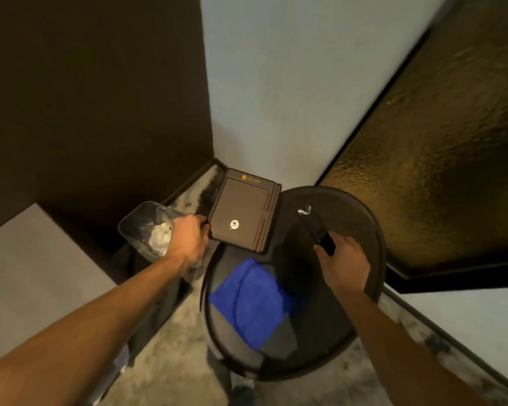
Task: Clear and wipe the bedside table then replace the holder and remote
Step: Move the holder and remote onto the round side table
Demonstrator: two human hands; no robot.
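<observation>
A round dark bedside table (361,218) fills the lower middle of the view. My left hand (188,238) grips the left edge of a flat brown holder (241,210), which overhangs the table's far left rim. In my right hand (342,263) is a black remote (320,234), held over the tabletop with its far end pointing away from me. A blue cloth (252,300) lies folded on the near left part of the table.
A bin lined with a clear bag (147,227) and holding white paper stands on the floor left of the table. A grey bed edge (27,273) lies at the left. Pale walls meet behind the table, and a dark textured panel (452,142) rises at the right.
</observation>
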